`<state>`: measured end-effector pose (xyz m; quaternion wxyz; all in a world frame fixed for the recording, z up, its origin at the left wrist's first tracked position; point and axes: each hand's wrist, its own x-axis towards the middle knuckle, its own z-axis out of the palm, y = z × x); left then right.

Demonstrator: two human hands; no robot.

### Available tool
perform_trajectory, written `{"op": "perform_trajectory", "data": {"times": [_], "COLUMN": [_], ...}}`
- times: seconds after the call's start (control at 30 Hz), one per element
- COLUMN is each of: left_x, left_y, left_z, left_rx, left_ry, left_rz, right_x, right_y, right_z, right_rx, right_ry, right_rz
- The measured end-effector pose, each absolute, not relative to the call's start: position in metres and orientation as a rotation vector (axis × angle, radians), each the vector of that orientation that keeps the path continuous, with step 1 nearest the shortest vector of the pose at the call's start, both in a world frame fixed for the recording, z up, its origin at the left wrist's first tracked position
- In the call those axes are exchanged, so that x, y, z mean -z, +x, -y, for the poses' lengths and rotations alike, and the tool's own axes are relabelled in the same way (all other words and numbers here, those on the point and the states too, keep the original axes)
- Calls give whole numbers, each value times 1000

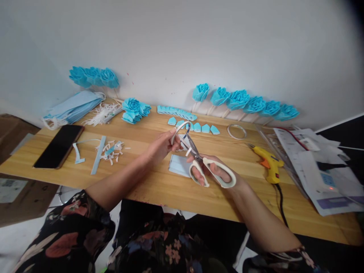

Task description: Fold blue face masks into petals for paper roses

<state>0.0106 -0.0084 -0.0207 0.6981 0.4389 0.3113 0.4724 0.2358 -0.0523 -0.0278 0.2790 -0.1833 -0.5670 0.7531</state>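
Note:
My left hand [163,146] pinches a thin white curved strip [179,128] that arches up and over to the right. In my right hand [216,167] is a pair of scissors [226,182] with white handles, my fingers through the loops. The blades reach up to the free end of the strip; whether they touch it I cannot tell. A small white bit shows beside the blades. Beneath the scissors lies a folded light-blue piece [178,165]. Behind my hands sit several small blue cut pieces [205,128] in a row and a blue scalloped strip [173,110].
Blue fabric flowers [239,99] lean along the wall, with more [132,110] at left. Face masks [75,106], a phone [59,146] and white scraps [113,151] lie left. A ring [237,131], yellow glue gun [269,163] and power strip [321,176] are right.

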Motion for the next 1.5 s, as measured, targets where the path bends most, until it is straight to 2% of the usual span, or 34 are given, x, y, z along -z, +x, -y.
{"op": "perform_trajectory", "data": {"times": [0.63,1.3,1.5], "left_x": [35,27,21], "left_y": [12,5,5], "left_z": [19,21,21], "left_rx": [-826,-852,-797], "left_ry": [1213,1196,1302], "left_rz": [-599,-549,-668], "right_x": [36,41,37], "right_y": [237,237,237], "right_z": [50,49,50], "right_rx": [-2032,-2065,-2021], "right_ry": [-426,-397,-473], "right_rz": [1501,1320,1375]}}
